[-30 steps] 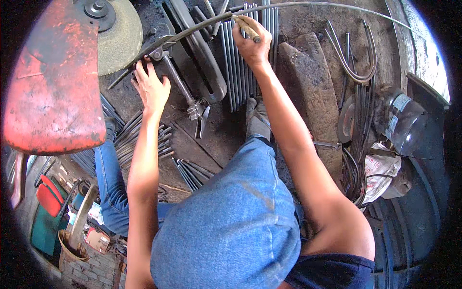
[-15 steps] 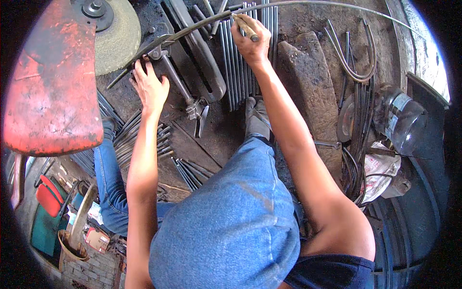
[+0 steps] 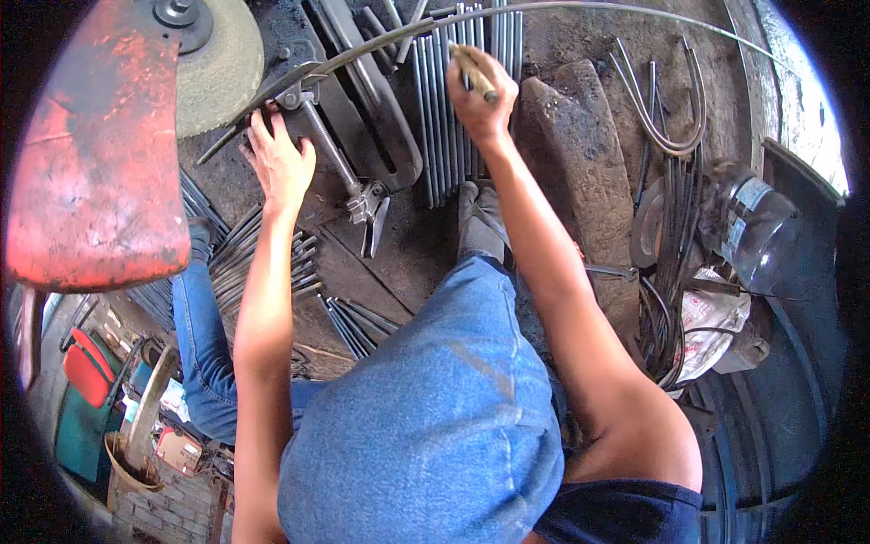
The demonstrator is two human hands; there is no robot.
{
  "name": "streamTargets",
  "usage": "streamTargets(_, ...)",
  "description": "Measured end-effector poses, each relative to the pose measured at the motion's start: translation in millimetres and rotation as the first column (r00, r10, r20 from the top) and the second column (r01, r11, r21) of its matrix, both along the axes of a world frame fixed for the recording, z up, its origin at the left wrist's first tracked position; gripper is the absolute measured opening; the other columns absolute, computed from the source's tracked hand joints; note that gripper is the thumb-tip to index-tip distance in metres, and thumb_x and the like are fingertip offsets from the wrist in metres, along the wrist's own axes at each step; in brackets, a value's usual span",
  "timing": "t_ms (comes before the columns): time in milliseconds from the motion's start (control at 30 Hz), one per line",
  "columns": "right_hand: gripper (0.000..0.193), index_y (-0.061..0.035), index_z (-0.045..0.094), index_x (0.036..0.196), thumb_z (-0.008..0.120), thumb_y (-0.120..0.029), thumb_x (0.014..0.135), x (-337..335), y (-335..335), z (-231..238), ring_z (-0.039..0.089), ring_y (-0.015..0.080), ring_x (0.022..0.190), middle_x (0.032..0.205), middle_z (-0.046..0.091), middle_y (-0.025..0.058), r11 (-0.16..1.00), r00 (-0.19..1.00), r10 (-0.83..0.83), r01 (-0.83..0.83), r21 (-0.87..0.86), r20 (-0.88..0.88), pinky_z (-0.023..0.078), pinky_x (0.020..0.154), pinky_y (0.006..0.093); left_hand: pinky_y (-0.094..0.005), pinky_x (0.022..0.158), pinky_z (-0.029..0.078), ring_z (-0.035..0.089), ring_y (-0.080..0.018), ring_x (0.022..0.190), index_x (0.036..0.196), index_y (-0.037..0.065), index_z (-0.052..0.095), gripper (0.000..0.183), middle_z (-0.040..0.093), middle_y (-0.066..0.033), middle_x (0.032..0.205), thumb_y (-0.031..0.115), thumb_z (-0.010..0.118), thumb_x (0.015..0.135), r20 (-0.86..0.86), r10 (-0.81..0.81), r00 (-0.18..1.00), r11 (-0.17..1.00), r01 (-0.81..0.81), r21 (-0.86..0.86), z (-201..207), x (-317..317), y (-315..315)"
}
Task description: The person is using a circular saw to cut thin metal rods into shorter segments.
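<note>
A long thin metal rod (image 3: 385, 40) runs across the top, bowed, with its left end by the abrasive disc (image 3: 222, 77) of a red-guarded cut-off saw (image 3: 95, 172). It passes through the saw's screw clamp (image 3: 328, 145). My left hand (image 3: 281, 168) lies beside the clamp, fingers stretched out and fingertips by the rod. My right hand (image 3: 488, 107) is closed round a short tan stick (image 3: 470, 72) with a dark end, just below the rod and apart from it. What kind of stick it is I cannot make out.
Cut rods (image 3: 444, 118) lie side by side beneath my right hand, and more rods (image 3: 272, 263) are piled by my left forearm. A wooden block (image 3: 580, 145), U-bent rods (image 3: 675, 145) and a clear plastic bottle (image 3: 757, 227) are on the right.
My right hand has drawn back from the rod, down and slightly right, taking the tan stick's tip off it. My left hand stays by the clamp.
</note>
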State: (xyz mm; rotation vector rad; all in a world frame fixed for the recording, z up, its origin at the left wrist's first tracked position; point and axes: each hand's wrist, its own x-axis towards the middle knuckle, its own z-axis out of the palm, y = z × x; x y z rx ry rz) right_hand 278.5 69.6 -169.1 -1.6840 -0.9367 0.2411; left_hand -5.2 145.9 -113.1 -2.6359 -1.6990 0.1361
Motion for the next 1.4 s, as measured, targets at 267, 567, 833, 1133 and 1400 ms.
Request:
streamTargets(267,0.021,-0.0048,0.069,0.092,0.072,-0.005,0.071,12,33,-1,0.067,0.0296,0.091,0.093,0.069,0.0137,0.989,0.973,0.015,-0.049,0.141,0.229,0.054,0.083,0.0372,-0.0665,0.103,0.029,0.034,-0.0435,0.131,0.142,0.004,0.034,0.069,0.03,-0.0247,0.143,0.024,0.063,0.082,0.012,0.013,1.0,1.0,-0.013,-0.025,0,-1,1)
streamTargets(567,0.02,-0.0043,0.069,0.092,0.071,-0.005,0.072,18,36,3,0.069,0.0272,0.088,0.094,0.069,0.0122,0.986,0.991,0.115,-0.121,0.111,0.064,0.055,0.08,0.0328,-0.0666,0.103,0.029,0.034,-0.0432,0.131,0.142,0.004,0.034,0.069,0.028,-0.0244,0.143,0.026,0.062,0.083,-0.011,0.016,1.0,1.0,-0.016,-0.022,2,0,1)
streamTargets(833,0.013,-0.0046,0.069,0.087,0.068,-0.004,0.074,24,37,11,0.07,0.0248,0.084,0.093,0.07,0.008,0.983,0.987,0.143,-0.15,0.102,0.073,0.055,0.077,0.0305,-0.0674,0.102,0.03,0.034,-0.0435,0.131,0.142,0.003,0.035,0.069,0.029,-0.0255,0.143,0.025,0.062,0.083,-0.007,0.006,1.0,1.0,-0.006,-0.013,1,0,1)
streamTargets(1133,0.011,-0.004,0.069,0.085,0.069,-0.004,0.074,26,37,8,0.07,0.0241,0.085,0.094,0.07,0.0089,0.979,0.982,0.169,-0.177,0.101,0.086,0.055,0.078,0.0302,-0.0673,0.102,0.03,0.034,-0.0439,0.131,0.142,0.003,0.034,0.07,0.029,-0.0256,0.143,0.025,0.063,0.082,-0.014,0.009,1.0,1.0,-0.009,-0.016,0,0,1)
streamTargets(1400,0.007,-0.0032,0.07,0.078,0.071,-0.005,0.071,33,39,7,0.07,0.0237,0.08,0.088,0.071,0.0087,0.971,0.972,0.223,-0.228,0.066,0.077,0.056,0.073,0.029,-0.0673,0.102,0.029,0.035,-0.0439,0.131,0.142,0.003,0.034,0.069,0.028,-0.0251,0.144,0.025,0.063,0.082,-0.027,0.009,1.0,1.0,-0.01,-0.023,2,2,2)
